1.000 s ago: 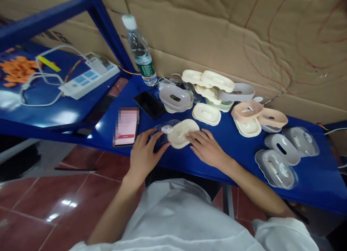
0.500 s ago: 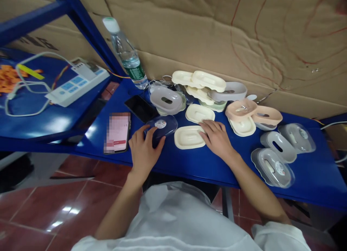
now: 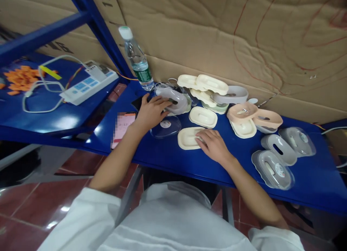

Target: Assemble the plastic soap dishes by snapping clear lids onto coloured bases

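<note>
My left hand (image 3: 151, 112) reaches over a grey oval soap dish (image 3: 177, 98) with a slot in it, fingers spread and touching its near left side. Just below that hand lies a clear plastic lid (image 3: 169, 130) with a round sticker. My right hand (image 3: 213, 142) is at the right end of a cream oval soap dish tray (image 3: 187, 138) lying flat on the table, its fingers bent and close together over the rim. Behind this tray sits a second cream tray (image 3: 203, 117), apart from both hands.
Stacked cream trays (image 3: 213, 84) stand at the back. Peach dishes (image 3: 267, 116) and lidded grey dishes (image 3: 272, 169) are on the right. A water bottle (image 3: 142, 72), a phone (image 3: 124, 126) and a power strip (image 3: 90, 86) are to the left. Cardboard (image 3: 195, 38) backs the blue table (image 3: 168, 164).
My left hand has left the clear lid and moved up to the grey dish. My right hand has shifted slightly down onto the nearer cream tray's right end. The view has turned slightly.
</note>
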Demonstrator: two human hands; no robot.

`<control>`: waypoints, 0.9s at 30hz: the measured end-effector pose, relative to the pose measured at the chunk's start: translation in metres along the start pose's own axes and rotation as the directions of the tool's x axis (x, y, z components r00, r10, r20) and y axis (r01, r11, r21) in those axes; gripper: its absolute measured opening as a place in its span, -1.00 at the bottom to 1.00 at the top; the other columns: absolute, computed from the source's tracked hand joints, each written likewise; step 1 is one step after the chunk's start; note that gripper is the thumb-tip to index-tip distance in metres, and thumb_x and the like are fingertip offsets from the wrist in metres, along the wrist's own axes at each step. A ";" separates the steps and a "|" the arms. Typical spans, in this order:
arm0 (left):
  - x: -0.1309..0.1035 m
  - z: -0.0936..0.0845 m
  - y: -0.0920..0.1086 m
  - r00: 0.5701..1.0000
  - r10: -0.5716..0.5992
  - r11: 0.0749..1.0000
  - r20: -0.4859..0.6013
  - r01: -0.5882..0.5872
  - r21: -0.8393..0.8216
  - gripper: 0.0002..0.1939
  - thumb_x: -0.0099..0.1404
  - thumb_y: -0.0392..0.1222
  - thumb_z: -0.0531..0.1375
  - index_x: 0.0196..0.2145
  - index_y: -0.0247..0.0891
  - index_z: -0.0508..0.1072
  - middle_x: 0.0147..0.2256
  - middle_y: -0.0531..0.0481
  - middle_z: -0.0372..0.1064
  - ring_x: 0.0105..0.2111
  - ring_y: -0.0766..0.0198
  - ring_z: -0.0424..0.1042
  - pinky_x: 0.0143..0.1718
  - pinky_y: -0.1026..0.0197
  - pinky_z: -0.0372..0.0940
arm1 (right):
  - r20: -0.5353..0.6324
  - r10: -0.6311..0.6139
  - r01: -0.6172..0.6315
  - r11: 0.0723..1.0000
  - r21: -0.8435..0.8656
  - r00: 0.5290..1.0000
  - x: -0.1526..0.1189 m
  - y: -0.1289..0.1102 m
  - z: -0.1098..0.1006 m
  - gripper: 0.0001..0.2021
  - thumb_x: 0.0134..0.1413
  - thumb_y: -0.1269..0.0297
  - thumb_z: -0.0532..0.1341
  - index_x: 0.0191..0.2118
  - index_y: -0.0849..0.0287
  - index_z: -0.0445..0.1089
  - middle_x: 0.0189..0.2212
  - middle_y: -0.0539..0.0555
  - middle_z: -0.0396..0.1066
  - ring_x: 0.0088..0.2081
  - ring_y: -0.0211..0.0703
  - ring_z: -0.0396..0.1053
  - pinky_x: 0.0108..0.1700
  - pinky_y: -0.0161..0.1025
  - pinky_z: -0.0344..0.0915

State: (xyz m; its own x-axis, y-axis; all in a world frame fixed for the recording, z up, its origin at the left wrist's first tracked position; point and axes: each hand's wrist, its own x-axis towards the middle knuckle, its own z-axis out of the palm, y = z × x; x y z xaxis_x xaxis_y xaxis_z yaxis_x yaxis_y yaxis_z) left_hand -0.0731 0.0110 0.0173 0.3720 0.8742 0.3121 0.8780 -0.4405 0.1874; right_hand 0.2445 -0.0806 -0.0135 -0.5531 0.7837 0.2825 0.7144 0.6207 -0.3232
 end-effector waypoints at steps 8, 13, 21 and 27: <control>-0.058 -0.018 0.089 0.933 0.291 0.957 -0.211 -0.280 0.078 -0.76 0.58 -0.13 0.23 0.12 -0.19 0.57 -0.04 -0.07 0.67 -0.03 0.08 0.60 0.24 -0.10 0.31 | -0.245 -0.030 0.022 0.999 -0.034 0.969 -0.021 0.014 -0.025 -0.23 0.49 0.06 0.21 0.60 0.07 -0.14 0.45 0.40 0.20 0.45 0.29 0.24 0.35 0.28 0.29; -0.071 0.006 0.129 0.913 0.368 0.930 -0.173 -0.361 0.071 -0.83 0.55 -0.19 0.26 0.02 -0.25 0.58 -0.17 -0.09 0.62 -0.10 0.07 0.59 0.21 -0.13 0.35 | -0.094 -0.158 0.152 0.986 -0.064 0.983 -0.026 0.022 -0.018 -0.25 0.45 -0.05 0.24 0.57 0.02 -0.02 0.47 0.36 0.18 0.45 0.28 0.23 0.36 0.27 0.28; -0.073 0.021 0.125 0.930 0.364 0.930 -0.051 -0.366 -0.027 -0.68 0.54 -0.20 0.27 0.19 -0.19 0.52 0.07 -0.17 0.56 0.09 0.00 0.54 0.24 -0.14 0.36 | 0.076 -0.140 0.150 0.978 -0.143 0.987 -0.031 0.016 -0.023 -0.58 0.50 0.08 0.22 0.34 0.06 0.39 0.44 0.18 0.32 0.47 0.16 0.20 0.48 0.25 0.03; -0.082 0.024 0.135 0.927 0.375 0.926 -0.022 -0.376 -0.027 -0.61 0.55 -0.25 0.23 0.28 -0.21 0.47 0.16 -0.17 0.56 0.14 0.01 0.53 0.24 -0.10 0.34 | 0.090 -0.160 0.171 0.977 -0.126 0.983 -0.034 0.014 -0.026 -0.62 0.50 0.22 0.22 0.32 0.11 0.43 0.36 0.19 0.43 0.40 0.13 0.32 0.44 0.20 0.10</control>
State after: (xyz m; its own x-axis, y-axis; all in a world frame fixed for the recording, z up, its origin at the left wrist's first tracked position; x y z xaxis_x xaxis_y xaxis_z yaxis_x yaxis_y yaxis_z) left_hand 0.0218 -0.1154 -0.0050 0.6676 0.6404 0.3798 0.6654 -0.7420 0.0814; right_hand 0.2838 -0.0991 -0.0040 -0.6968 0.6729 0.2482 0.6574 0.7376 -0.1540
